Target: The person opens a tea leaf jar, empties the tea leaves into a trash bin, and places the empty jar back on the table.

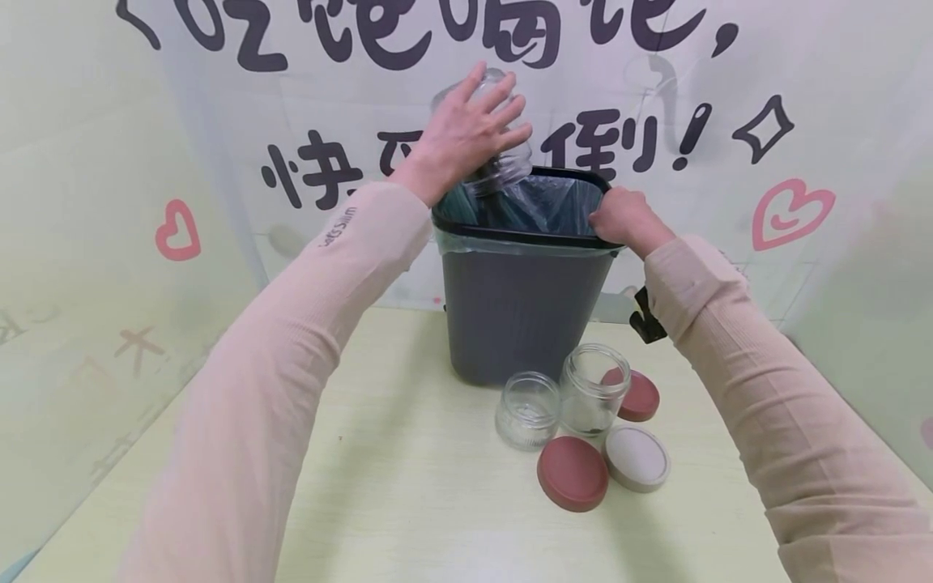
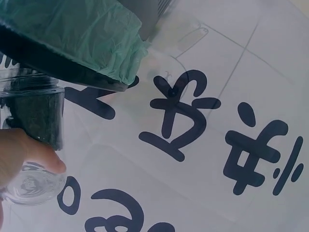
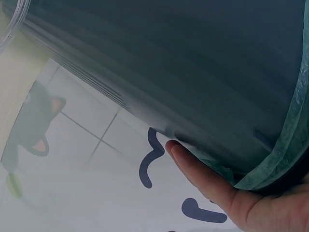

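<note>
My left hand grips a clear jar and holds it tipped, mouth downward, over the trash bin. Dark material shows inside the jar in the left wrist view, and a dark streak runs below its mouth into the bin. The bin is dark grey, with a black rim and a thin translucent green liner folded over the edge. At the bin's right rim, my right hand grips the edge, with fingers against the outside in the right wrist view.
Before the bin stand a short glass jar and a taller one with dark bits at its bottom. Around them lie two red lids and a whitish lid. A printed white wall sheet rises behind the bin.
</note>
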Demonstrator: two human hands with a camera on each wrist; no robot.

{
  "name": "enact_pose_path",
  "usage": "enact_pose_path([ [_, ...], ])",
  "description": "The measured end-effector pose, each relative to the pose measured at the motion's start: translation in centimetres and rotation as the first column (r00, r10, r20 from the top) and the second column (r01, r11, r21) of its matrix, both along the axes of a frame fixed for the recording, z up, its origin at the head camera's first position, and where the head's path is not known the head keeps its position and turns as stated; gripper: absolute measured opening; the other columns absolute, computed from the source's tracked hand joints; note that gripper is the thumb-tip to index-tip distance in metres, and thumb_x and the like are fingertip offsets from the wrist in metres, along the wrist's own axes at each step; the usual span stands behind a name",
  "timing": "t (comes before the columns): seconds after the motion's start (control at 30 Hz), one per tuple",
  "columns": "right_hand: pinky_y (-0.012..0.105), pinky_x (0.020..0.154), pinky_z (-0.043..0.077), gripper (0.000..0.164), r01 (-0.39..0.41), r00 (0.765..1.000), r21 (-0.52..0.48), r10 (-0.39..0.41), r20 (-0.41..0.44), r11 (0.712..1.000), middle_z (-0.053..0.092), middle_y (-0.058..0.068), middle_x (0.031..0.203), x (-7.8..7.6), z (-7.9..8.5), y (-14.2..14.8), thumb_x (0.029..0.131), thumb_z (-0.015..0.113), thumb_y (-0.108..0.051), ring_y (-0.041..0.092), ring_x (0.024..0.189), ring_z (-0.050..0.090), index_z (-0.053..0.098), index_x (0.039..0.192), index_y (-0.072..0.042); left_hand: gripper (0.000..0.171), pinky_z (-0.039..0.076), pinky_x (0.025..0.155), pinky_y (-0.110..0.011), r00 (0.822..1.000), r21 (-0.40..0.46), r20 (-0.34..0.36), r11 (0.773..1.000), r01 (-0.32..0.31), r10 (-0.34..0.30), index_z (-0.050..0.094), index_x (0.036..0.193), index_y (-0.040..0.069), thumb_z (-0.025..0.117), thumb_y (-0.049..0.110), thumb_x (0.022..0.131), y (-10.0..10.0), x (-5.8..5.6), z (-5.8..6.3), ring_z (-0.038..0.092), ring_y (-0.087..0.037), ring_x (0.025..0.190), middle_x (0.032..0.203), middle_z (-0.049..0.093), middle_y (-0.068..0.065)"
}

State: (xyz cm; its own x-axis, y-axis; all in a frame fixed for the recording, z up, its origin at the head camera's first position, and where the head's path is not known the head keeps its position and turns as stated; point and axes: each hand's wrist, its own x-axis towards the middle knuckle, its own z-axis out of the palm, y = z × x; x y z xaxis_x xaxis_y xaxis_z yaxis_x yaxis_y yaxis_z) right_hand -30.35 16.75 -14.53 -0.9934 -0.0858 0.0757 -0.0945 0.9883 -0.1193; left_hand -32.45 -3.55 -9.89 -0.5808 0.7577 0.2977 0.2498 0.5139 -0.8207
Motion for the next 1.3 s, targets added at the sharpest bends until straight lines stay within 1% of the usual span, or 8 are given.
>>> enact_pose_path([
  [0.2, 0.045, 0.084, 0.038, 0.027, 0.002, 1.000, -0.007, -0.002, 0.001, 1.000, 0.047, 0.020, 0.083, 0.0, 0.0, 0.0, 0.087, 0.034, -0.011, 0.035, 0.082, 0.049, 0.049, 0.072, 0.005, 0.067, 0.014, 0.105, -0.050, 1.000, -0.110, -0.024, 0.994, 0.005, -0.008, 0.029, 0.134, 0.018, 0.055, -0.008, 0.078, 0.2, 0.1, 0.0, 0.016, -0.031, 0.132, 0.142, 0.025, -0.014],
  [0.33, 0.045, 0.084, 0.037, 0.027, 0.010, 1.000, -0.025, -0.009, 0.014, 1.000, 0.046, 0.020, 0.084, 0.1, 0.0, 0.0, 0.088, 0.034, -0.011, 0.035, 0.083, 0.047, 0.051, 0.076, 0.008, 0.070, 0.017, 0.104, -0.051, 0.998, -0.172, -0.051, 0.985, 0.015, -0.024, 0.028, 0.135, 0.018, 0.057, -0.007, 0.077, 0.1, 0.2, -0.1, 0.015, -0.031, 0.132, 0.143, 0.024, -0.014],
  [0.57, 0.043, 0.080, 0.039, 0.026, 0.022, 1.000, -0.040, -0.022, 0.010, 0.999, 0.045, 0.017, 0.081, 0.1, 0.1, 0.0, 0.088, 0.034, -0.011, 0.034, 0.081, 0.048, 0.048, 0.070, 0.003, 0.079, 0.018, 0.104, -0.051, 0.995, -0.309, -0.082, 0.951, 0.028, -0.056, 0.023, 0.139, 0.018, 0.060, -0.007, 0.074, 0.4, 0.3, -0.2, 0.014, -0.032, 0.132, 0.144, 0.020, -0.014],
  [0.7, 0.042, 0.079, 0.039, 0.027, 0.029, 0.999, -0.050, -0.028, 0.026, 0.998, 0.044, 0.017, 0.081, 0.1, 0.0, 0.0, 0.088, 0.034, -0.012, 0.034, 0.081, 0.047, 0.050, 0.076, 0.006, 0.081, 0.021, 0.103, -0.048, 0.984, -0.356, -0.143, 0.933, 0.051, -0.108, 0.026, 0.138, 0.019, 0.065, -0.003, 0.072, 0.5, 0.3, -0.7, 0.017, -0.031, 0.131, 0.143, 0.024, -0.014],
  [0.83, 0.044, 0.082, 0.039, 0.028, 0.027, 0.999, -0.036, -0.027, 0.020, 0.999, 0.046, 0.020, 0.086, 0.1, 0.0, 0.0, 0.088, 0.034, -0.012, 0.035, 0.084, 0.048, 0.051, 0.081, 0.009, 0.091, 0.023, 0.102, -0.045, 0.967, -0.395, -0.201, 0.916, 0.068, -0.158, 0.029, 0.135, 0.020, 0.071, -0.008, 0.059, 0.6, 0.2, -1.3, 0.020, -0.030, 0.129, 0.140, 0.029, -0.014],
  [0.97, 0.044, 0.084, 0.038, 0.028, 0.020, 1.000, -0.030, -0.020, 0.008, 0.999, 0.048, 0.022, 0.089, 0.1, 0.0, 0.0, 0.087, 0.034, -0.011, 0.036, 0.085, 0.048, 0.052, 0.081, 0.010, 0.096, 0.025, 0.101, -0.043, 0.950, -0.456, -0.258, 0.889, 0.039, -0.174, 0.030, 0.129, 0.016, 0.071, -0.018, 0.050, 0.9, 0.2, -2.0, 0.022, -0.030, 0.128, 0.137, 0.030, -0.016],
  [1.17, 0.044, 0.084, 0.038, 0.031, 0.039, 0.999, -0.036, -0.038, 0.024, 0.999, 0.048, 0.023, 0.093, 0.0, 0.0, -0.1, 0.088, 0.034, -0.012, 0.036, 0.087, 0.048, 0.053, 0.089, 0.013, 0.094, 0.027, 0.097, -0.042, 0.939, -0.493, -0.316, 0.869, -0.036, -0.140, 0.030, 0.128, 0.010, 0.070, -0.018, 0.048, 1.5, 0.3, -2.7, 0.021, -0.030, 0.126, 0.134, 0.031, -0.018],
  [1.3, 0.042, 0.081, 0.039, 0.034, 0.064, 0.997, -0.046, -0.062, 0.047, 0.997, 0.047, 0.022, 0.094, -0.1, 0.0, 0.0, 0.089, 0.034, -0.013, 0.035, 0.088, 0.047, 0.053, 0.096, 0.014, 0.095, 0.028, 0.096, -0.043, 0.933, -0.529, -0.334, 0.846, -0.067, -0.135, 0.031, 0.129, 0.011, 0.070, -0.017, 0.047, 1.8, 0.3, -2.9, 0.021, -0.031, 0.125, 0.134, 0.030, -0.018],
])
